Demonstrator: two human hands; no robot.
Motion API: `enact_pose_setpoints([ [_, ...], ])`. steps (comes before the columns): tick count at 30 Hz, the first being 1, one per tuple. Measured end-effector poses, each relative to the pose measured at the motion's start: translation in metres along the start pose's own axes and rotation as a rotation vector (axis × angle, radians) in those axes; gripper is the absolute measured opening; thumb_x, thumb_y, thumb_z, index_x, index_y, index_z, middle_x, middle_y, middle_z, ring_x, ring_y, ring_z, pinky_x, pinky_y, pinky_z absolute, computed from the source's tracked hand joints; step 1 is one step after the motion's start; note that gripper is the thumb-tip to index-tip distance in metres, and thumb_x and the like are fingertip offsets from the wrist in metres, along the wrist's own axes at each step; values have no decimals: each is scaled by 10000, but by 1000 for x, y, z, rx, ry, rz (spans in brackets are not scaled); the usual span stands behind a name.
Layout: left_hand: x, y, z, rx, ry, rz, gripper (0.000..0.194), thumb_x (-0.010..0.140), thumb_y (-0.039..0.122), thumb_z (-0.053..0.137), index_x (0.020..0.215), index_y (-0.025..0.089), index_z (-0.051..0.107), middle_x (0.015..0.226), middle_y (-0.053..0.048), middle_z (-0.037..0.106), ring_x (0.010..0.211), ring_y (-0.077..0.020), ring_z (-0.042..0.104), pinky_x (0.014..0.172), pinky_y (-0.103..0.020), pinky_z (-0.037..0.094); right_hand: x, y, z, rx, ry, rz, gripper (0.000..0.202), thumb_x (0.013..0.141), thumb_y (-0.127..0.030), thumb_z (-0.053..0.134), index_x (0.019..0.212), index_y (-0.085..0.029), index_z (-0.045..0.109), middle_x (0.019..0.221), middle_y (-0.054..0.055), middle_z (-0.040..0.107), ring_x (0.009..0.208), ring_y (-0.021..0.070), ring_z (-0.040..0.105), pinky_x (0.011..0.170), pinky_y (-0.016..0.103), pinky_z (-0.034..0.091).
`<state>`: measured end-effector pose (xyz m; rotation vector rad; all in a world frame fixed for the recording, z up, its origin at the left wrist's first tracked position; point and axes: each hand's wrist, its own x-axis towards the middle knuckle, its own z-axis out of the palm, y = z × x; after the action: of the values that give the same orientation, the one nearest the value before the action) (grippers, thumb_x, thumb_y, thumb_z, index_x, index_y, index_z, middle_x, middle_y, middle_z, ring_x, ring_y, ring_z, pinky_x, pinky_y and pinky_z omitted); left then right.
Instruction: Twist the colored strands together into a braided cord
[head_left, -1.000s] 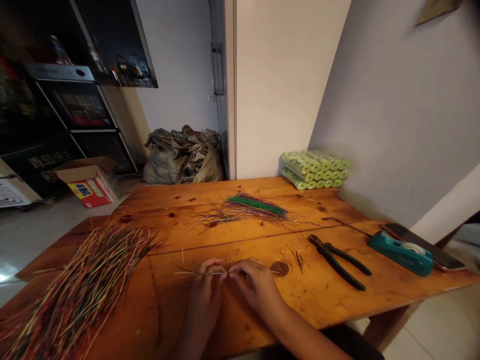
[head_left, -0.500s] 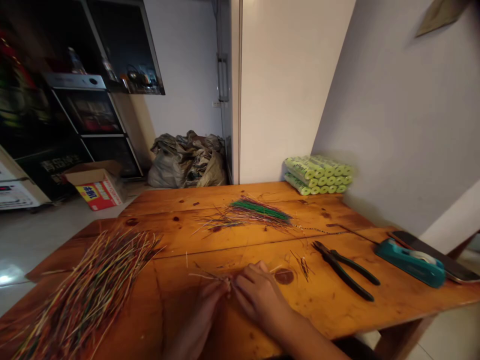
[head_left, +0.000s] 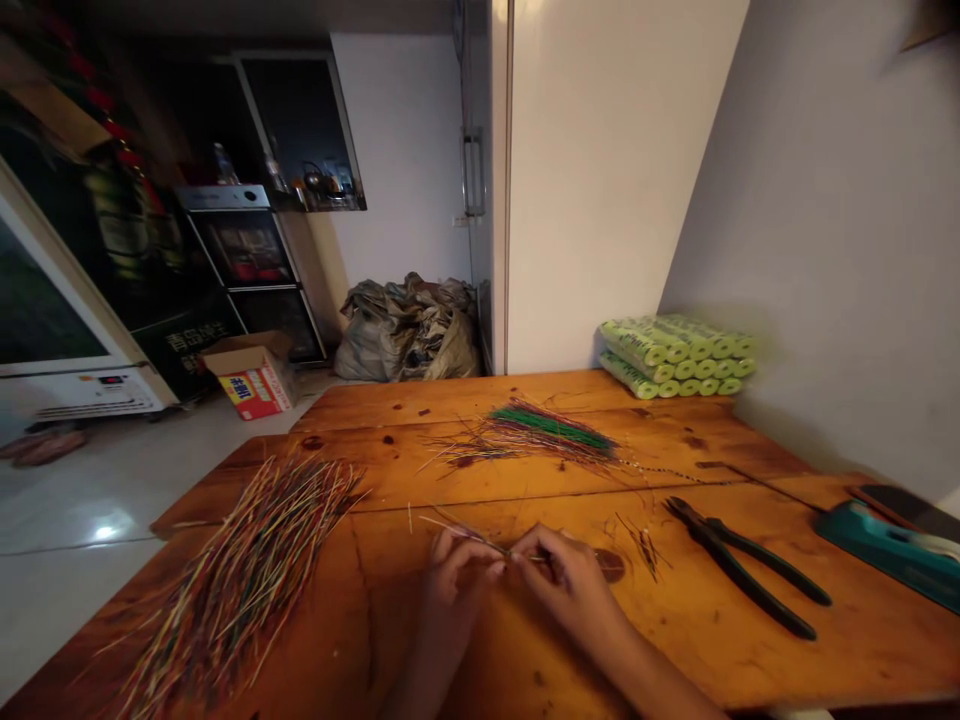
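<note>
My left hand and my right hand meet low over the wooden table, fingertips almost touching. Both are closed on a few thin wires, whose pale ends stick out past the left fingers. Fingers cover most of the rest. To the left spreads a big loose bundle of multicoloured wires. Beyond my hands lies a smaller bundle with green wires in its middle. Some short wire offcuts rest right of my right hand, beside black-handled pliers.
A teal tape dispenser and a dark flat object sit at the right edge. Green-wrapped paper rolls are stacked at the far right corner. Behind the table are a grey sack and a cardboard box.
The view has swung left, so everything sits further right. My hands have shifted their hold; the left fingers now curl more openly, with the wires stretched between both hands.
</note>
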<state>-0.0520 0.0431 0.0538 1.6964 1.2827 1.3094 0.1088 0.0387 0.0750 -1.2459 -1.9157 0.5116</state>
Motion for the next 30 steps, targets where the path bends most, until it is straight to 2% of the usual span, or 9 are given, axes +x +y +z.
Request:
enact_pose_setpoints([
  [3, 0, -2, 1, -25, 58, -12, 94, 654, 302, 637, 648, 213, 666, 838, -47, 577, 920, -231, 540, 832, -371, 430, 0, -1, 1, 72, -26, 54, 163, 814, -279, 493, 732, -189, 602, 560, -22, 544, 516, 114, 467, 497, 215, 340],
  [7, -2, 0, 6, -276, 56, -175, 127, 637, 274, 649, 733, 195, 673, 921, -61, 617, 933, -226, 561, 830, -354, 435, 0, -2, 1, 138, -68, 52, 181, 825, -301, 480, 754, -188, 602, 604, -16, 568, 522, 111, 472, 502, 215, 350],
  [10, -5, 1, 12, -462, 3, -277, 142, 658, 263, 645, 776, 186, 663, 817, -40, 660, 832, -193, 594, 793, -315, 442, -1, -2, 0, 146, -80, 45, 182, 830, -299, 473, 759, -191, 601, 637, -7, 595, 543, 117, 491, 519, 220, 364],
  [13, -9, 1, 16, -539, 36, -312, 120, 635, 257, 677, 720, 174, 660, 748, -25, 670, 778, -177, 597, 766, -288, 435, -2, -3, 0, 117, -76, 23, 182, 835, -297, 471, 763, -193, 602, 632, -5, 599, 562, 127, 512, 531, 225, 374],
  [16, -12, 3, 19, -676, 84, -367, 116, 628, 255, 690, 698, 169, 658, 731, -17, 671, 757, -162, 594, 756, -272, 426, -3, -4, 1, 68, -60, -50, 165, 843, -272, 465, 776, -199, 597, 681, 8, 625, 616, 139, 543, 585, 242, 389],
  [20, -15, 7, 23, -934, 84, -527, 89, 615, 224, 694, 614, 158, 636, 675, 0, 656, 677, -124, 580, 686, -236, 414, -5, -4, 3, -79, -44, -210, 147, 852, -214, 451, 812, -206, 592, 745, 33, 641, 706, 165, 561, 678, 288, 374],
  [23, -14, 7, 24, -1040, 65, -621, 115, 595, 234, 714, 602, 144, 642, 648, 1, 627, 633, -99, 556, 636, -213, 400, -5, -2, 4, -114, -45, -222, 148, 852, -211, 447, 803, -204, 587, 734, 33, 633, 706, 168, 562, 684, 293, 370],
  [26, -11, 6, 19, -1001, 46, -566, 150, 634, 274, 697, 718, 150, 681, 762, -24, 636, 705, -104, 561, 677, -216, 405, -3, -2, 4, 7, -28, -99, 152, 848, -262, 460, 785, -204, 586, 716, 19, 634, 650, 150, 549, 635, 267, 387],
  [30, -5, 6, 5, -730, 3, -324, 107, 645, 230, 684, 738, 179, 695, 915, -40, 612, 934, -171, 547, 807, -256, 407, -1, -2, 2, 199, -75, 68, 180, 832, -325, 473, 788, -201, 596, 678, 0, 614, 610, 138, 541, 568, 237, 401],
])
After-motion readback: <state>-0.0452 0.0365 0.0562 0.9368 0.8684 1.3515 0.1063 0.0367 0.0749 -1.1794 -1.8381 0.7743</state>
